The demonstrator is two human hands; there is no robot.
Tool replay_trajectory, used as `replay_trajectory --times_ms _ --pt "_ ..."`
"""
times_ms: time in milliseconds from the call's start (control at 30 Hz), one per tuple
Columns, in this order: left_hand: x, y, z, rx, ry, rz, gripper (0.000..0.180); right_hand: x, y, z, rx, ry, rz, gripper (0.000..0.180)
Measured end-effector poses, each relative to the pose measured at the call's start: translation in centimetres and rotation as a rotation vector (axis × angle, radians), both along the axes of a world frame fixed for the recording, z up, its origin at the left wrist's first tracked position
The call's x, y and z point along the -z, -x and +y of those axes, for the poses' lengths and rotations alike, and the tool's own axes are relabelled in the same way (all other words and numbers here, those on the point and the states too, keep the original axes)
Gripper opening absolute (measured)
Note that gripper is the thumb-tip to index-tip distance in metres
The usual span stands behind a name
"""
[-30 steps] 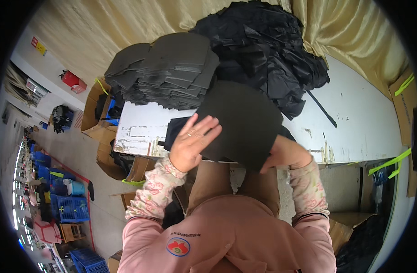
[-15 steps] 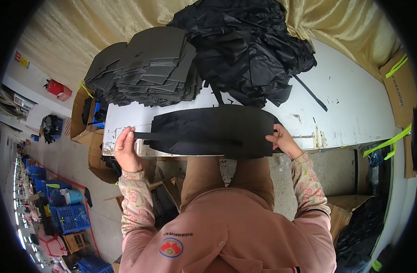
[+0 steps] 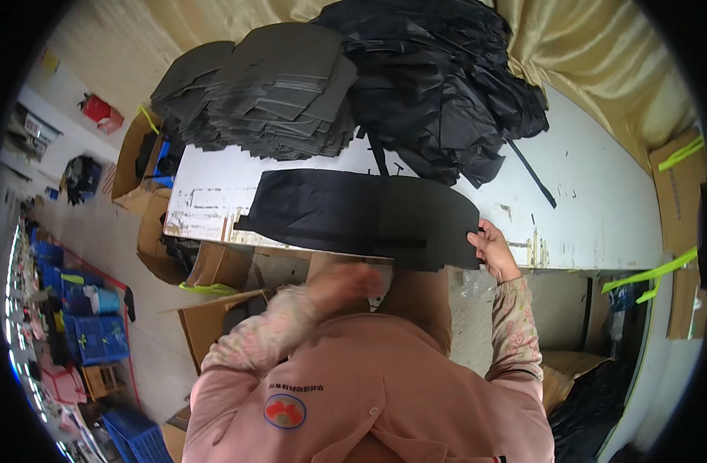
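Note:
A long curved black panel [image 3: 345, 204] lies along the front edge of the white table [image 3: 600, 208]. At its right end my right hand [image 3: 491, 245] is closed on the edge, thumb and fingers pinching it. A darker black strip [image 3: 399, 243] shows low on the panel. My left hand [image 3: 347, 284] is off the panel, over my lap just below the table edge. Motion smears its fingers, so I cannot make out whether it holds anything.
Dark grey cut sheets [image 3: 280, 85] are stacked at the back left of the table. Beside them rises a heap of shiny black fabric [image 3: 438, 85]. A loose black strip [image 3: 532, 174] lies to its right. Cardboard boxes [image 3: 156, 247] stand on the left, blue crates [image 3: 99, 339] beyond.
My left hand has let go of the black strip's left end and moved right and down toward my lap. My right hand still pinches the panel's right end.

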State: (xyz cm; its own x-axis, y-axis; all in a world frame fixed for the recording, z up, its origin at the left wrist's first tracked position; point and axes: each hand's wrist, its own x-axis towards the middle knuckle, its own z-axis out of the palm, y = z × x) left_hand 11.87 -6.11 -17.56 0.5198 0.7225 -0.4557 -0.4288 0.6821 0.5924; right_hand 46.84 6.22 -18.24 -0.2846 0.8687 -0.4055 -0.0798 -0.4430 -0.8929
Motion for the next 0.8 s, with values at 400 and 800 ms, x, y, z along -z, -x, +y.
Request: replay_trajectory --times_ms 400,800 --pt "2.0 -11.3 3.8 -0.596 0.223 -0.431 0.039 0.2 1.3 -1.0 0.017 -0.116 -0.198 0.031" --pt "3.5 -10.7 3.9 -0.527 0.214 -0.433 0.034 2.0 2.1 -0.8 0.035 -0.476 -0.374 0.036"
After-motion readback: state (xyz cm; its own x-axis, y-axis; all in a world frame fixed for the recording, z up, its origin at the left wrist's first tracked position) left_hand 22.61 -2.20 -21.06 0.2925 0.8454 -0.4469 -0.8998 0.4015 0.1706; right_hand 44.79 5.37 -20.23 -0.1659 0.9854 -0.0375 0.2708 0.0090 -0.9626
